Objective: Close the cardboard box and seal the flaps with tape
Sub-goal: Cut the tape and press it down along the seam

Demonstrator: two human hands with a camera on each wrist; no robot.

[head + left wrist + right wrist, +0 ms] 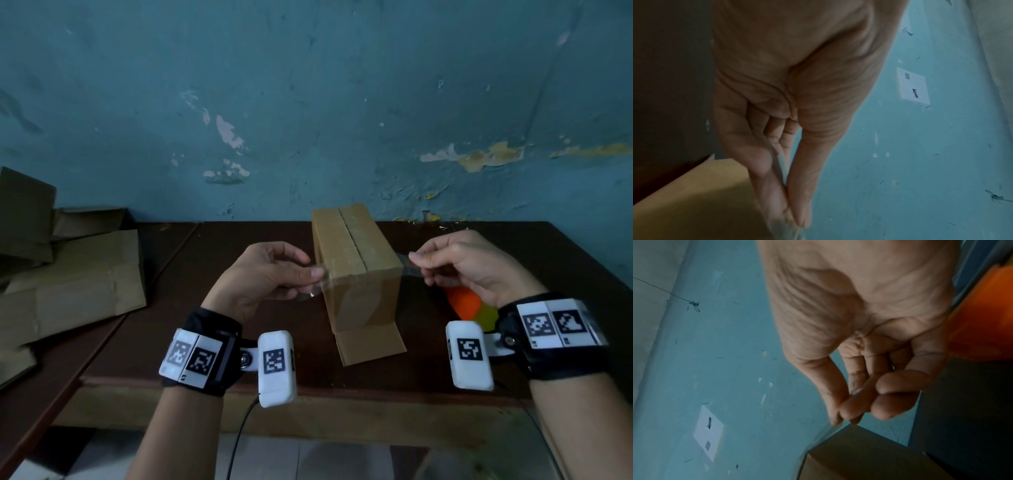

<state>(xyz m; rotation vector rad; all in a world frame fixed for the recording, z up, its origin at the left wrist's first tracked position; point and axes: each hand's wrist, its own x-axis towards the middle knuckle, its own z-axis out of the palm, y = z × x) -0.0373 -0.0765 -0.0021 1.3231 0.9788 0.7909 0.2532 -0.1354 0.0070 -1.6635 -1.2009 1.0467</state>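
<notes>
A small brown cardboard box [352, 246] stands on the dark wooden table [239, 308], its top flaps folded shut with a seam down the middle. One flap lies open flat on the table at its near end. A strip of clear tape [363, 272] stretches across the box top near the front edge. My left hand [274, 274] pinches the tape's left end between thumb and fingers. My right hand [455, 260] pinches the right end, level with the box top. In the left wrist view the left hand's fingers [777, 186] press together beside the box [694, 203].
An orange and yellow tape dispenser [469, 306] lies on the table under my right wrist. Flattened cardboard boxes [72, 274] are piled on the table at the left. A peeling blue wall [308, 102] rises right behind the table.
</notes>
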